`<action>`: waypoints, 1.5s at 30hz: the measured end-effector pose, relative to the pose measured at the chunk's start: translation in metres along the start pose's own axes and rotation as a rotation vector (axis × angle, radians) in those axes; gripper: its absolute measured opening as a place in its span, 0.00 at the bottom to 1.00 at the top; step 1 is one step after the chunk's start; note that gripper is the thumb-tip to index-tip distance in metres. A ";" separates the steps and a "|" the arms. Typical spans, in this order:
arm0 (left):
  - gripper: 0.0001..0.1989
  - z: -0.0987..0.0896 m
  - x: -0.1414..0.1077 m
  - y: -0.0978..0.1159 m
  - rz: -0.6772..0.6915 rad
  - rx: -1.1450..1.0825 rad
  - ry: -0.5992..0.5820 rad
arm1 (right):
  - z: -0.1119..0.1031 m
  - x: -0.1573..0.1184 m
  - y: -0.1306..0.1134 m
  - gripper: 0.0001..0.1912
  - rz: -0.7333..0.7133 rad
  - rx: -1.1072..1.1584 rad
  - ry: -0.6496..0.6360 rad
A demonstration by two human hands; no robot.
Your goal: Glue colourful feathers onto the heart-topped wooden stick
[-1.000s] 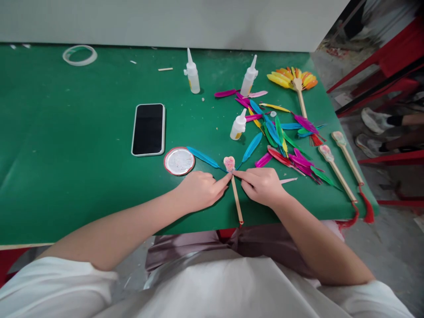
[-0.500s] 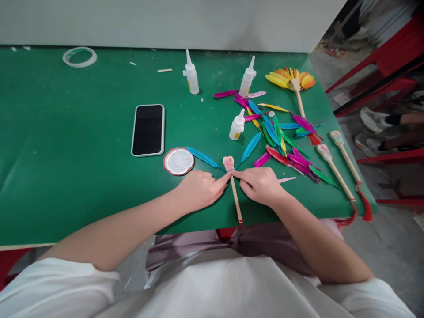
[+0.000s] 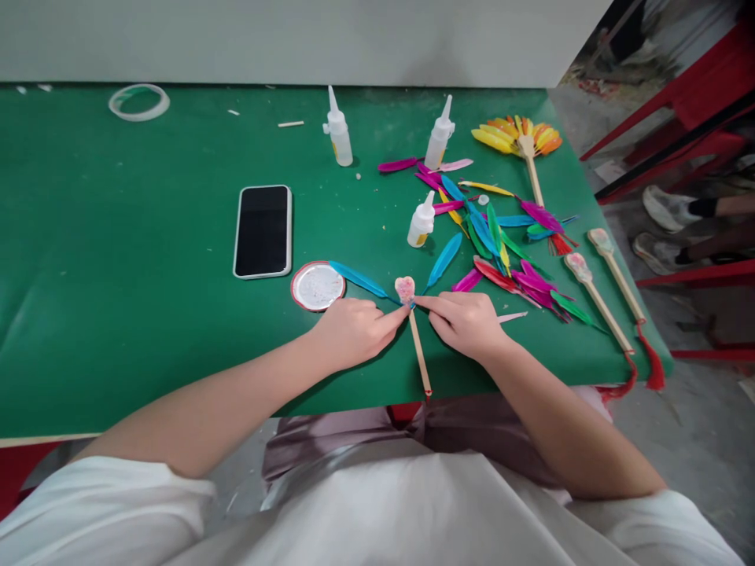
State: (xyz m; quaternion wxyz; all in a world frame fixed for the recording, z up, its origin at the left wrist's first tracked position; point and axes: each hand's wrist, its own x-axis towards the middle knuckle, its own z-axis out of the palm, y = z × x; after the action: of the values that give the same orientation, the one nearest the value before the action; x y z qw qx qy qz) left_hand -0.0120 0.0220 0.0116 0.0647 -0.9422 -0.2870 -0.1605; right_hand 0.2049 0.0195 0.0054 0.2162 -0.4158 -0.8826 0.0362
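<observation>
My left hand (image 3: 357, 334) is closed except for its stretched index finger, whose tip presses the quill of a blue feather (image 3: 361, 279). My right hand (image 3: 469, 322) mirrors it, its index fingertip on the quill of a second blue feather (image 3: 443, 261). Both fingertips meet just below the pink heart-shaped head (image 3: 404, 288) of a wooden-handled piece (image 3: 421, 354). The feathers slant out to either side of the head. Next to my left hand lies a round white lid with a red rim (image 3: 318, 286); loose feathers (image 3: 484, 228) lie beyond my right hand.
On the green table (image 3: 147, 236) are a phone (image 3: 263, 231), tape (image 3: 139, 103) and three glue bottles (image 3: 338, 138), (image 3: 439, 135), (image 3: 421, 222). A yellow-orange feather fan (image 3: 517, 138) and two handled pieces (image 3: 598, 303), (image 3: 618, 275) lie right. Someone's shoes (image 3: 669, 208) show beyond.
My right index fingertip has shifted slightly up at the base of the heart-shaped head. The camera view has moved a little; the other objects stay as they were.
</observation>
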 end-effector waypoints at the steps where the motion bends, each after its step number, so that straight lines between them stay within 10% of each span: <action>1: 0.14 0.000 0.000 0.000 -0.007 -0.006 -0.004 | 0.000 0.000 0.000 0.15 -0.008 -0.001 0.002; 19: 0.10 0.007 0.002 -0.032 -0.061 -0.132 0.062 | -0.003 0.002 -0.004 0.15 -0.045 0.076 0.149; 45: 0.12 0.012 0.002 -0.032 -0.041 -0.130 0.031 | 0.001 0.008 -0.012 0.11 -0.159 -0.045 0.046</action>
State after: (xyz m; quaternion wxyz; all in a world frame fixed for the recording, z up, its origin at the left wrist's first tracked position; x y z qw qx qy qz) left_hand -0.0256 0.0518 0.0021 0.0047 -0.9358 -0.2942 -0.1944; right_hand 0.1916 0.0175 0.0104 0.2293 -0.3497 -0.9083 -0.0104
